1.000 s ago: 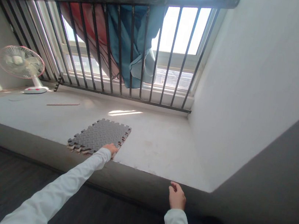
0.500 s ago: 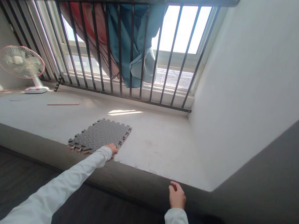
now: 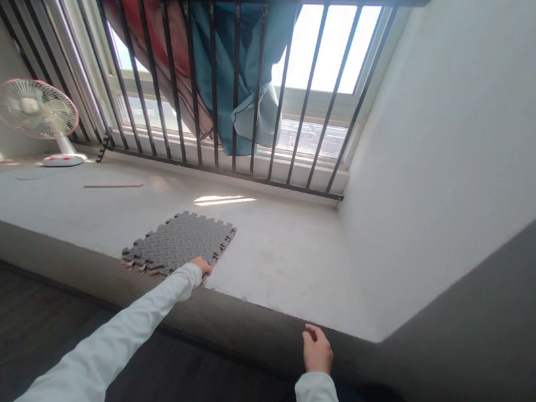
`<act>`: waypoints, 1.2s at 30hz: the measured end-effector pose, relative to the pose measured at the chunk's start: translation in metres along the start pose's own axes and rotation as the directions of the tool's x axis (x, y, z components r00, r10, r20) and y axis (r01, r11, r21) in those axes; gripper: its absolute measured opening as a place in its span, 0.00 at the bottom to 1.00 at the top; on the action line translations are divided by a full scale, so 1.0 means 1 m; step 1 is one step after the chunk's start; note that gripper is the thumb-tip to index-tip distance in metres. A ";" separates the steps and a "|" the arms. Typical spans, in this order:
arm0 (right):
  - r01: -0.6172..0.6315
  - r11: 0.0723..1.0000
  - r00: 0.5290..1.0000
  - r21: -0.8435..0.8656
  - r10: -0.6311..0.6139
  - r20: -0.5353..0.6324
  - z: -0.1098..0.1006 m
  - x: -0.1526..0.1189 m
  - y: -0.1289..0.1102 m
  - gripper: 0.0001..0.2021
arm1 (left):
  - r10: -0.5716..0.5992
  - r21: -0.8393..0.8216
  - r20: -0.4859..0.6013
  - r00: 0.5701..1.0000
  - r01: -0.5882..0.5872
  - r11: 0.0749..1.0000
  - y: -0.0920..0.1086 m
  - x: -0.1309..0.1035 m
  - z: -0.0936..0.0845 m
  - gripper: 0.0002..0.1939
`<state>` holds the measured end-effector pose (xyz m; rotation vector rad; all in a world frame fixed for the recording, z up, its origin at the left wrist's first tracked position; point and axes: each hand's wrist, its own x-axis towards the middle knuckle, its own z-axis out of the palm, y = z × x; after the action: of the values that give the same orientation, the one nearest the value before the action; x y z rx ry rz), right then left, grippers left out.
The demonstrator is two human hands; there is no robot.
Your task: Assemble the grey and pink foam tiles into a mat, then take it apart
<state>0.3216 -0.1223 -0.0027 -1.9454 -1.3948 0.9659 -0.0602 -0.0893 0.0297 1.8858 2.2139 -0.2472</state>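
A small stack of grey foam mats (image 3: 177,241) with toothed edges and a ridged surface lies flat on the white ledge, its near side at the ledge's front edge. My left hand (image 3: 202,265) grips the mats at their near right corner; the fingertips are partly hidden. To the right, my right hand (image 3: 317,349) hangs in front of the ledge, fingers loosely curled and apart from the thumb, holding nothing.
The pale ledge (image 3: 285,256) ends at a white wall (image 3: 459,121) on the right. Behind it run a dark metal railing (image 3: 193,166) and curtains (image 3: 248,58). A fan (image 3: 36,108) and a thin stick (image 3: 113,186) are at the left.
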 end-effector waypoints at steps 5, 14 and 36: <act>-0.001 1.000 1.000 -0.014 0.001 0.004 -0.002 -0.003 -0.005 0.13 | 0.065 0.082 0.038 0.997 -0.068 0.994 0.001 -0.011 -0.001 0.15; -0.010 0.999 1.000 -0.045 0.009 -0.018 -0.006 -0.016 -0.022 0.13 | -0.290 -0.074 -0.405 0.867 0.285 0.956 0.007 -0.077 0.040 0.19; 0.011 0.999 1.000 -0.031 -0.011 0.001 -0.004 -0.010 -0.015 0.12 | -0.489 -0.091 -0.065 0.870 0.483 0.871 0.037 -0.076 0.011 0.22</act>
<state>0.3146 -0.1268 0.0136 -1.9580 -1.4276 0.9458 -0.0111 -0.1585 0.0404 1.2894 2.6901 -0.1637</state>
